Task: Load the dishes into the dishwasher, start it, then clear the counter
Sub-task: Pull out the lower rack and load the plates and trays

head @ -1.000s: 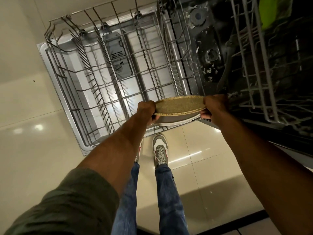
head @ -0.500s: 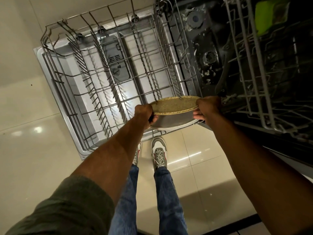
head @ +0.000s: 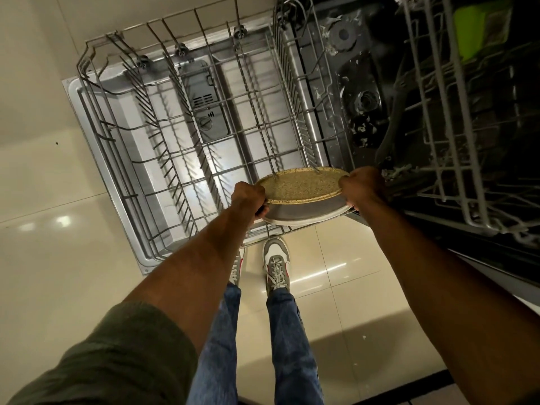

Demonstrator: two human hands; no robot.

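You hold a stack of two round plates between both hands above the near right corner of the pulled-out lower rack: a speckled yellow-brown plate (head: 302, 185) lies on top, and a plain grey plate (head: 304, 215) sits right under it, its pale rim showing along the near edge. Your left hand (head: 249, 200) is clenched around the stack's left edge, knuckles up, fingertips tucked beneath the grey plate. Your right hand (head: 362, 187) grasps the right edge the same way, with a few fingertips visible under the rim. The stack is tilted slightly, its far edge just touching or crossing two upright tines of the grey wire lower rack (head: 187, 147); you cannot tell from here whether it rests on them. That rack carries no dishes and sits over the open stainless-steel dishwasher door (head: 96, 159), whose grey detergent dispenser (head: 204, 103) shows through the wires. To the right the dark dishwasher tub (head: 359, 92) is flecked with pale bits, and further right the pale wire upper rack (head: 455, 159) juts out with a bright green item (head: 473, 27) at its far end. Below the plates, your grey-and-white sneakers (head: 276, 266) and blue jeans (head: 289, 346) stand on glossy cream floor tiles (head: 58, 258), near the door's edge.
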